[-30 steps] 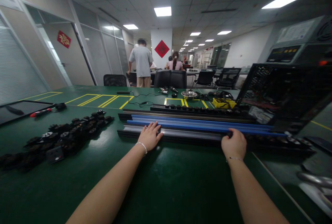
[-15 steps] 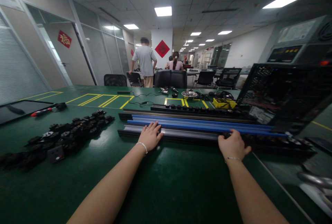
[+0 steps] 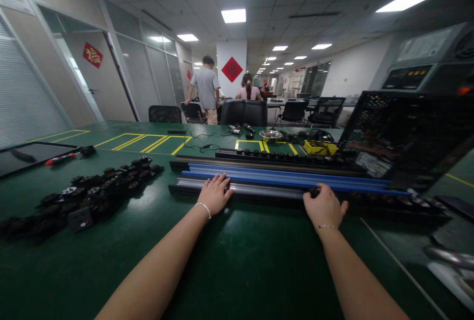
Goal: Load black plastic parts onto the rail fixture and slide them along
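Note:
A long black rail with a silver channel (image 3: pixel 266 190) lies across the green table in front of me. My left hand (image 3: pixel 216 195) rests on its left part, fingers stretched out and spread. Farther right, my right hand (image 3: pixel 326 206) has its fingers closed round a small black module (image 3: pixel 314 192) at the channel. Most of that module is hidden by the fingers. Right of this hand, several similar dark modules (image 3: pixel 374 199) sit in a row along the rail. Just behind runs a blue rail (image 3: pixel 281 180), with a dark rail (image 3: pixel 259 164) beyond it.
A heap of black modules (image 3: pixel 107 186) lies at left, near a red-tipped screwdriver (image 3: pixel 61 158) and a dark panel (image 3: pixel 29 157). An open computer case (image 3: pixel 407 137) stands at right. Behind are a metal bowl (image 3: pixel 270 135), a yellow item (image 3: pixel 320 148), cables and two people.
My right hand has slid a little to the left along the rail with the black module. My left hand has stayed in place. A person in the background has shifted slightly.

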### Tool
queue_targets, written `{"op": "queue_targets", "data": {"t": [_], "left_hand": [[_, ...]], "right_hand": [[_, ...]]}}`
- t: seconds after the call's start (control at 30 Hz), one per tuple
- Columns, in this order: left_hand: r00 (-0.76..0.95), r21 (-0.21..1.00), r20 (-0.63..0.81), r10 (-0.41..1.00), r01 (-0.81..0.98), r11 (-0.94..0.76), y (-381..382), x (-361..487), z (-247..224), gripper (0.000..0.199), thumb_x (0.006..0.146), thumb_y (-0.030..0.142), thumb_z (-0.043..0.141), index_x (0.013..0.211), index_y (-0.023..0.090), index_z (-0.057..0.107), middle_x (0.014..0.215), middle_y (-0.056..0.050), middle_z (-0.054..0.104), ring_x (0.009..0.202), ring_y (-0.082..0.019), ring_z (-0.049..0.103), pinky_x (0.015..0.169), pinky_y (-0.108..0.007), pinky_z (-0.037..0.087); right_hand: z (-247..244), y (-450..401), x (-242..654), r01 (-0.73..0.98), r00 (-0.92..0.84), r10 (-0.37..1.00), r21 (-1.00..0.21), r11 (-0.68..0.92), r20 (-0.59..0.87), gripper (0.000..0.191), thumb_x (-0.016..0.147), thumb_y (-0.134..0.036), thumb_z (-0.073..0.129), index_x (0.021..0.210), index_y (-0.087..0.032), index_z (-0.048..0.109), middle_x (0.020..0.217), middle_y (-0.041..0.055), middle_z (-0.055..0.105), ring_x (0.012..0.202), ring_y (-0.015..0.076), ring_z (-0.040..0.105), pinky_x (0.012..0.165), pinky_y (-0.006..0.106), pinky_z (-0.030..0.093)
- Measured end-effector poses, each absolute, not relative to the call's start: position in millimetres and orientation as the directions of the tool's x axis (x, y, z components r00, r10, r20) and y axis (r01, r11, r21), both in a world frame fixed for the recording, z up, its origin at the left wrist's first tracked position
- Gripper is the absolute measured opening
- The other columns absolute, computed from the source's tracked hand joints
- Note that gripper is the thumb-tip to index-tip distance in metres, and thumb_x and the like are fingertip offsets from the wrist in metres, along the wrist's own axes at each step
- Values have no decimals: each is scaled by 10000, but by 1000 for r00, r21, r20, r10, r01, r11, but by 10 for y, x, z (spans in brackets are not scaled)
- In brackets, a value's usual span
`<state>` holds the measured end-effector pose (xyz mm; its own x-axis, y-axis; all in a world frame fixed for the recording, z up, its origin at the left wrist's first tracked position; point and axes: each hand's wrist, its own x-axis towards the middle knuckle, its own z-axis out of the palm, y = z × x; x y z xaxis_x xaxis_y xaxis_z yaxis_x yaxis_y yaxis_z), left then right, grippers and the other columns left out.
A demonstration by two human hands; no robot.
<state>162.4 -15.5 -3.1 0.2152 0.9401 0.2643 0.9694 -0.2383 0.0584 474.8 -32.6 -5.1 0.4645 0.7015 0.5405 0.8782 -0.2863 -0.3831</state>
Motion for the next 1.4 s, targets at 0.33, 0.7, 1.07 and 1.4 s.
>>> {"op": "queue_targets", "data": {"t": [0.33,0.7,1.07,1.4], "left_hand": [[212,76,263,941,968,-239,-157,1617,-37,538,865,527,207,1313,281,375,1448,12,281,1334,-199,218,1078,-440,211],[188,88,280,941,971,-221,-178,1633,-29,516,862,515,248,1306,290,385,1449,-3,283,1289,-222,306,1065,-421,234],[175,77,312,934,975,-209,-214,1654,-21,515,863,509,258,1294,270,406,1446,-33,271,1251,-221,360,1040,-378,273],[167,68,332,928,977,-200,-232,1679,-42,512,880,480,216,1294,248,406,1322,-56,448,1228,-205,379,1051,-385,251]], "right_hand": [[-29,-330,4657,903,392,737,-384,-193,551,376,723,-338,434,1053,-171,502,924,90,621,868,248,558,944,472,276],[-60,-313,4595,925,311,749,-367,-99,584,353,724,-361,430,1015,-178,511,911,82,619,854,241,554,905,429,304],[-82,-285,4561,927,244,745,-376,9,621,328,731,-362,439,994,-177,502,897,87,620,848,234,549,872,422,327],[-82,-293,4490,914,188,748,-393,105,637,292,732,-351,484,974,-189,502,889,73,603,855,221,524,829,381,379]]}}
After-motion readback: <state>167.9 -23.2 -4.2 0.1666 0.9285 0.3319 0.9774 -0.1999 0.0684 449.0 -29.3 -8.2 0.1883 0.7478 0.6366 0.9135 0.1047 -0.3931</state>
